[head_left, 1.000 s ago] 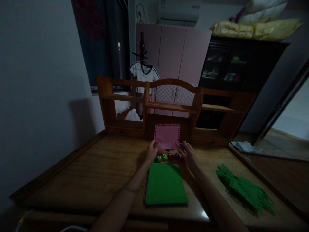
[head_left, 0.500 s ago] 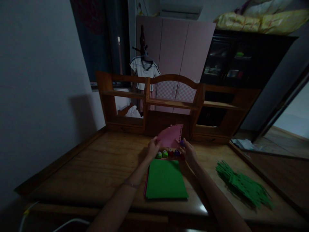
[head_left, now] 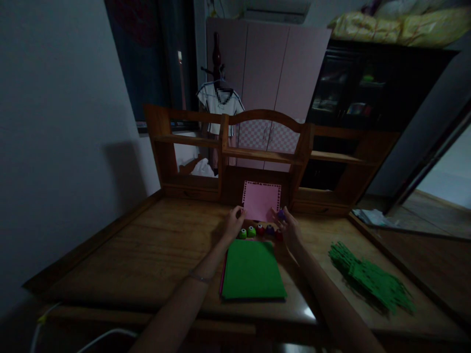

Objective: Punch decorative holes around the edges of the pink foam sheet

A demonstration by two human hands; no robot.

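A pink sheet of paper [head_left: 260,202] stands nearly upright above the table, its left, top and right edges lined with small punched holes. My left hand [head_left: 233,223] pinches its lower left corner. A small purple craft punch [head_left: 281,214] is held in my right hand [head_left: 290,230], beside the sheet's lower right edge; fingers of that hand also touch the paper. Just below stand several small punches in a row: green [head_left: 251,231], red [head_left: 259,229] and dark purple [head_left: 270,230]. Nearer to me lies a stack of coloured paper with a green sheet [head_left: 253,269] on top.
Cut green paper pieces [head_left: 370,277] lie heaped on the right of the wooden table [head_left: 158,250]. A wooden shelf unit [head_left: 263,156] rises along the back edge. White cables [head_left: 106,337] hang at the lower left.
The pink sheet has straightened from a tilted, curled position to face me, showing holes on three edges. Both hands stay close to where they were, still holding the sheet and the purple punch.
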